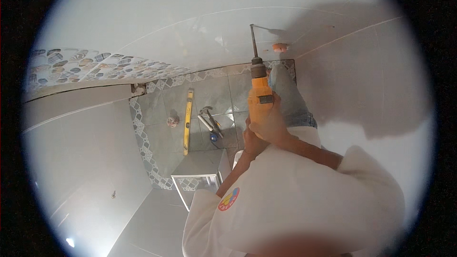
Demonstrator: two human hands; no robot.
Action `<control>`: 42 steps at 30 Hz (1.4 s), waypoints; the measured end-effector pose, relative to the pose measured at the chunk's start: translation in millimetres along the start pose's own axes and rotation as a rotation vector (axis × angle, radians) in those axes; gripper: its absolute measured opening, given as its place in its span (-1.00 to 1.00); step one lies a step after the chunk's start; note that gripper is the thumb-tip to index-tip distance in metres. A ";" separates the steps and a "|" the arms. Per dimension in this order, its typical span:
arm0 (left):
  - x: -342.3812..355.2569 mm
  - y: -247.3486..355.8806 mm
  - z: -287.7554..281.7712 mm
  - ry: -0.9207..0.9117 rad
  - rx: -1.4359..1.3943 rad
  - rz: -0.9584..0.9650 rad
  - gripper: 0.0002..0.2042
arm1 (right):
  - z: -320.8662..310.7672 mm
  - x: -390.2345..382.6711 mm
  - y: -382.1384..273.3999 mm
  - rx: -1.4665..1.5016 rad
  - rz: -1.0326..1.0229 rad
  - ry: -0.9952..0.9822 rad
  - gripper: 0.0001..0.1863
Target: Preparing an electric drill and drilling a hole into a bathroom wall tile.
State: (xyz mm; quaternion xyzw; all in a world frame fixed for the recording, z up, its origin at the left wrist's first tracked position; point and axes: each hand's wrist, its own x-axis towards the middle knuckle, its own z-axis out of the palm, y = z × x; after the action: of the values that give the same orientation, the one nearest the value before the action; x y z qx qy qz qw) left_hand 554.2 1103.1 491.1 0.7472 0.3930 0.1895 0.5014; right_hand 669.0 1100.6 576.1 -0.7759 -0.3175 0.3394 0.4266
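A yellow power drill [260, 104] points away from me, with a long bit [254, 42] in its dark chuck. The bit's tip meets its own shadow on the pale tiled wall, so it seems to touch there. My right hand [273, 124] is wrapped round the rear of the drill body. Lower and to the left, my left hand [253, 139] is closed on the drill's back end; its fingers are partly hidden. An orange patch [280, 47] shows on the wall right of the bit.
On the grey floor tiles to the left lie a yellow spirit level [188, 121], a hammer [207, 114], a blue tape measure [213, 136] and a crumpled roundish object [173, 121]. A grey-topped stool or small table [196, 163] stands close by my left arm. Walls stand left and right.
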 end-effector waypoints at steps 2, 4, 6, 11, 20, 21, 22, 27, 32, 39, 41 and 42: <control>1.6 -0.7 1.5 -0.001 -0.366 -0.136 -0.40 | 0.9 0.7 1.5 0.028 -0.002 0.000 0.07; 2.7 1.4 0.8 0.001 -0.271 -0.083 -0.42 | 1.7 1.5 2.9 0.032 0.011 -0.010 0.07; 2.9 5.9 -2.6 0.003 -0.054 0.015 -0.41 | 2.3 2.3 3.7 0.045 0.016 -0.015 0.06; 1.7 20.7 -12.7 -0.010 -0.027 -0.116 -0.33 | 1.0 1.9 2.2 0.035 0.040 -0.022 0.05; 1.8 19.5 -10.4 -0.009 0.107 -0.114 -0.23 | -5.8 1.0 -6.0 0.028 0.037 -0.053 0.08; 1.2 18.4 -9.8 -0.010 0.108 -0.114 -0.23 | -5.9 1.1 -6.1 0.029 0.038 -0.052 0.08; 1.2 17.7 -9.2 -0.007 0.072 -0.113 -0.23 | -5.7 1.4 -6.0 0.025 0.039 -0.052 0.08; 2.3 18.1 -12.0 -0.065 -0.013 -0.137 -0.34 | -1.2 3.2 -3.8 0.039 0.034 -0.033 0.08; 4.6 24.7 -18.2 -0.081 -0.015 -0.192 -0.32 | -0.3 0.9 -2.6 0.016 -0.006 0.003 0.08; 5.8 26.9 -19.8 -0.006 0.023 -0.090 -0.27 | 1.7 1.7 -2.5 0.031 0.008 0.002 0.09; 6.3 24.3 -19.7 -0.023 0.040 -0.051 -0.27 | 2.1 2.8 -2.6 0.045 0.023 -0.029 0.10; 5.8 23.1 -19.7 -0.025 0.039 -0.051 -0.27 | 2.2 2.6 -2.9 0.034 0.024 -0.032 0.10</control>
State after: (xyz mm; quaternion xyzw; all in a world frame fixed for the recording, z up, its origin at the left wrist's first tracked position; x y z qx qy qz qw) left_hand 553.6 1115.1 519.6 0.7488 0.4095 0.1595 0.4961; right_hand 668.2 1104.9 577.1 -0.7666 -0.3092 0.3623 0.4306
